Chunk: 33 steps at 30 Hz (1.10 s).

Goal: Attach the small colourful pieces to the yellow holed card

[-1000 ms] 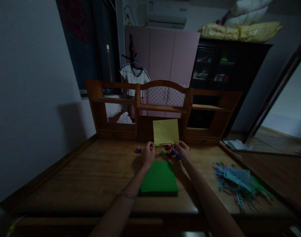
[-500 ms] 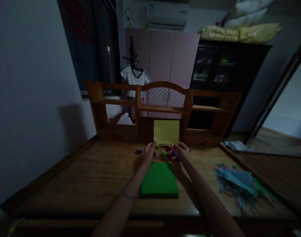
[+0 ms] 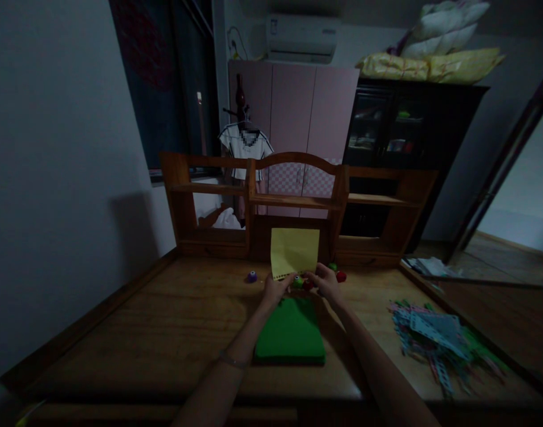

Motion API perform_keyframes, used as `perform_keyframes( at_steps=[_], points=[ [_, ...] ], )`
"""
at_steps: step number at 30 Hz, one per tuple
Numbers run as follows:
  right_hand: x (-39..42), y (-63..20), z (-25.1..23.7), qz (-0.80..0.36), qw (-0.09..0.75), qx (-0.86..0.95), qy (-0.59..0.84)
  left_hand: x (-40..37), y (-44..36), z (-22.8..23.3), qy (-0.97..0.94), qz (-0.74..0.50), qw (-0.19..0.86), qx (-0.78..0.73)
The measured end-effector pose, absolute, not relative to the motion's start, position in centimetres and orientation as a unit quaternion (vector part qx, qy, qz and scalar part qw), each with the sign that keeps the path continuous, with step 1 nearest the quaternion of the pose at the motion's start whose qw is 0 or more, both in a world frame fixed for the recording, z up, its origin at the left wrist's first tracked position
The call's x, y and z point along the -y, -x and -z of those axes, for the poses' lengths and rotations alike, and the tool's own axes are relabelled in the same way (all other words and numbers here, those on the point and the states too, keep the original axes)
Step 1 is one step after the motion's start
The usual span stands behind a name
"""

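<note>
A yellow sheet of paper (image 3: 295,250) with a row of punched holes along its lower edge stands up between my hands. My left hand (image 3: 276,289) pinches that edge near its left part, and my right hand (image 3: 325,281) grips it at the lower right corner. Just below and behind the paper lie small round pieces with eyes, one green (image 3: 298,281) and one red (image 3: 307,284), partly covered by my fingers. Nearer to me, a thick green square pad (image 3: 291,333) lies flat on the table between my forearms.
A purple round piece (image 3: 252,276) sits left of my hands; another red piece (image 3: 341,276) lies to the right. A heap of blue, pink and green strips (image 3: 435,332) covers the table's right side. Behind stands a wooden desk shelf (image 3: 293,201).
The paper has come lower and a little to the left, and now tilts and bends slightly. My left hand has slid inward along its lower edge, closer to my right hand.
</note>
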State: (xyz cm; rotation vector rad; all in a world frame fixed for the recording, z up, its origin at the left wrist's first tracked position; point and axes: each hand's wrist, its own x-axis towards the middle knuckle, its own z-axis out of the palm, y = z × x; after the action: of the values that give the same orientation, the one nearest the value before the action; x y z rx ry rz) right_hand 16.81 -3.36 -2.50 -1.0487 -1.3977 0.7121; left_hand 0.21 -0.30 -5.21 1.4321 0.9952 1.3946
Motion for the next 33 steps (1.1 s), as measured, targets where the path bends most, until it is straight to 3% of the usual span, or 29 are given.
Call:
perform_keyframes(
  at_steps=[14, 33],
  points=[
    [3.6, -16.2, 2.3, -0.162, 0.587, 0.631, 0.482, 0.5, 0.3, 4.9, -0.598, -0.553, 0.377, -0.441],
    [4.2, -16.0, 1.7, -0.159, 0.582, 0.63, 0.49, 1.3, 0.4, 4.0, -0.568, -0.559, 0.43, -0.425]
  ],
)
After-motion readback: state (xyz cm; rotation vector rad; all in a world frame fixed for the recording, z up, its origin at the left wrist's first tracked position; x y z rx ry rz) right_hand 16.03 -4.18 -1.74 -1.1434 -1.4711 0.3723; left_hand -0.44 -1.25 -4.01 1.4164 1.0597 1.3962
